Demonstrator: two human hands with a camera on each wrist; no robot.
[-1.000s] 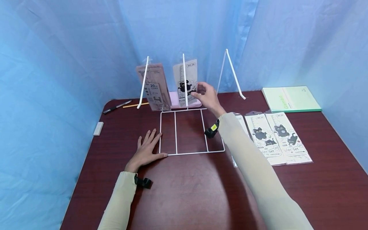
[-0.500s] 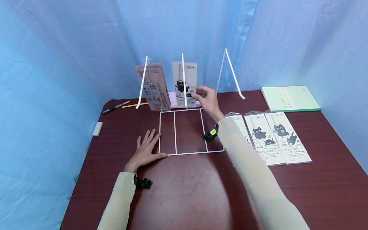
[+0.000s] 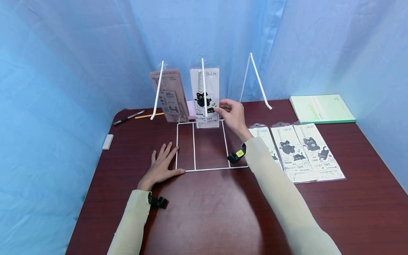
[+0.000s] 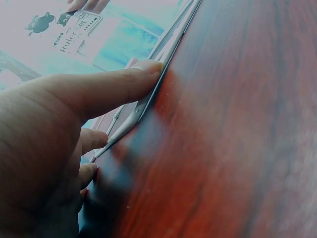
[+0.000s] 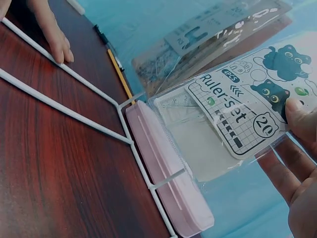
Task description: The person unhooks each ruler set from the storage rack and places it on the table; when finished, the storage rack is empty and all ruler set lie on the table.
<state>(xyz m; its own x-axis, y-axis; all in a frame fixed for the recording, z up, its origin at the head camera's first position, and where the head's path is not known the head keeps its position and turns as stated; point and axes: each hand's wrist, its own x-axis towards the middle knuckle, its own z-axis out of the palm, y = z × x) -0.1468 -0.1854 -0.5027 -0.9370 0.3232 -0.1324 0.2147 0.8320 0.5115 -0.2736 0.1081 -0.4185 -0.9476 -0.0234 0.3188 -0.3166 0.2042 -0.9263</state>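
Note:
A white display rack of bent wire [image 3: 216,170] stands on the table, with three prongs at its back. At the middle prong, my right hand [image 3: 234,115] pinches the edge of a packaged ruler set [image 3: 212,85], thumb in front and fingers behind. Black cats and "Ruler-set" are printed on this clear-sleeved pack, which hangs upright. My left hand [image 3: 162,166] lies spread at the rack's left front corner, its thumb [image 4: 124,84] against the wire. Pink ruler packs [image 3: 173,83] hang at the left prong, beside the held pack.
A pink case [image 5: 166,173] lies behind the rack. Several more ruler sets [image 3: 288,148] lie in a row on the right, near a green notebook [image 3: 331,108]. At left are a pen [image 3: 127,118], a yellow pencil [image 3: 149,115] and a white eraser [image 3: 107,142]. Blue curtains enclose the table.
My right hand has moved slightly down and toward me, with the ruler set's lower end now nearer and in front of the rack's back bar. My left hand stays in place.

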